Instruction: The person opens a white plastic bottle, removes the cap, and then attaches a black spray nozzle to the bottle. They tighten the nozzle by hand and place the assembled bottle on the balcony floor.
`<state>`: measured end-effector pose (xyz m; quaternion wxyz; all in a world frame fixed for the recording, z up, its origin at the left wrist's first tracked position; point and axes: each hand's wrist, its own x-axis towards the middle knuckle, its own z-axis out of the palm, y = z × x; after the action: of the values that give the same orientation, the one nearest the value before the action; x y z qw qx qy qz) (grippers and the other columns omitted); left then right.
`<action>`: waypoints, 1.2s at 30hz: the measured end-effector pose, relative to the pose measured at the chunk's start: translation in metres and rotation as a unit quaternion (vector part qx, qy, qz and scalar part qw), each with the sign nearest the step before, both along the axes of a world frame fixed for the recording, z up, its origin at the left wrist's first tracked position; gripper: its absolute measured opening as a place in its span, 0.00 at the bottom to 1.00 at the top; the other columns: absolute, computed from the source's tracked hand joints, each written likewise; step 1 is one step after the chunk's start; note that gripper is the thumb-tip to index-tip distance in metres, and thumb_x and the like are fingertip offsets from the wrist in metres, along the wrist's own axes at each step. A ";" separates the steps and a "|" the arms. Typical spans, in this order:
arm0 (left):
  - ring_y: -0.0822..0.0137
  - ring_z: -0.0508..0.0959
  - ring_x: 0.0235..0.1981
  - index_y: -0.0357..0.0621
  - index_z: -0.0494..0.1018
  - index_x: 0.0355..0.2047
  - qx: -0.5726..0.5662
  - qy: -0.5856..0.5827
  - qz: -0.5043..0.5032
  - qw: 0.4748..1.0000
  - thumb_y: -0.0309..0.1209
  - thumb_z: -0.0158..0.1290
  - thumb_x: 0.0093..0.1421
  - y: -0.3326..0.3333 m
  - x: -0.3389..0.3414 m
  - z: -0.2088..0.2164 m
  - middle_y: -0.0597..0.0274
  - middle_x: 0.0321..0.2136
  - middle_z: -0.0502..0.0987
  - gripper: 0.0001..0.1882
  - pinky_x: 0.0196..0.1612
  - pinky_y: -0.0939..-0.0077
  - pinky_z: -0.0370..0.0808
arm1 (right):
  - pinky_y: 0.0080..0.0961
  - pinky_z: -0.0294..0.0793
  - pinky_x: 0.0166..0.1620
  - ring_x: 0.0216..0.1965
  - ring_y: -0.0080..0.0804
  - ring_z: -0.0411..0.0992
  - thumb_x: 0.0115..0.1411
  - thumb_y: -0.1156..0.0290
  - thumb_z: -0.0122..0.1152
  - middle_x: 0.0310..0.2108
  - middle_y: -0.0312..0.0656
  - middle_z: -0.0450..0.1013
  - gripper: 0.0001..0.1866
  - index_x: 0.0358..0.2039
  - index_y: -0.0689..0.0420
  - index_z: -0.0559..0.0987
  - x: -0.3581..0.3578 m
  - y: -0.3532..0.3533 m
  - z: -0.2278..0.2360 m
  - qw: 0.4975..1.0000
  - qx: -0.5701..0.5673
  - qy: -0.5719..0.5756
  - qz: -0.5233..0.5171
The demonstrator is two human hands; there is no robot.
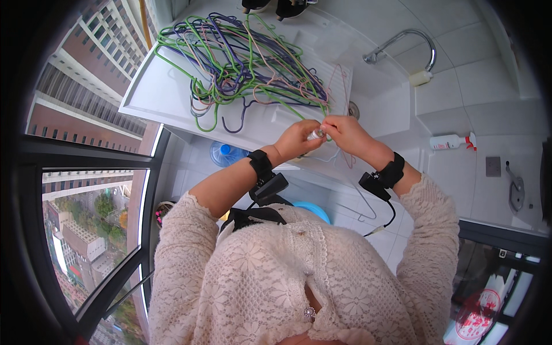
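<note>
My left hand (298,140) is closed round a small white cylinder (315,134) with printing on it; its exact kind is too small to make out. My right hand (349,135) meets it there, thumb and fingertips pinched together against the cylinder's end. What the right fingers hold is hidden. Just beyond both hands, a tangled heap of green, purple and pink clothes hangers (241,72) lies on the white counter (150,98). Below my right hand, thin pale hanger wire (361,217) hangs past the counter's front edge.
Right of the heap is a white sink (382,106) with a curved chrome faucet (432,49). A white spray bottle (447,142) stands farther right. Under the counter are a blue water jug (226,153) and a blue basin (315,211). Dark shoes (290,8) sit at the back; windows line the left.
</note>
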<state>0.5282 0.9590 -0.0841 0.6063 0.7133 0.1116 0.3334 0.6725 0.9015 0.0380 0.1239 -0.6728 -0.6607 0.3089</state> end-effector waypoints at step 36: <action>0.60 0.69 0.51 0.45 0.67 0.49 0.089 -0.073 0.205 0.972 0.20 0.65 0.42 0.020 -0.176 0.107 0.58 0.48 0.69 0.32 0.54 0.71 0.65 | 0.16 0.59 0.27 0.22 0.14 0.58 0.63 0.70 0.52 0.20 0.29 0.58 0.09 0.27 0.55 0.64 0.023 -0.060 0.190 0.985 0.096 -0.022 -0.144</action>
<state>0.3521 0.9791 0.0226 0.4655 0.7001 0.1811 0.5103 0.6955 0.8419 0.2282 0.2171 -0.7524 -0.5861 0.2080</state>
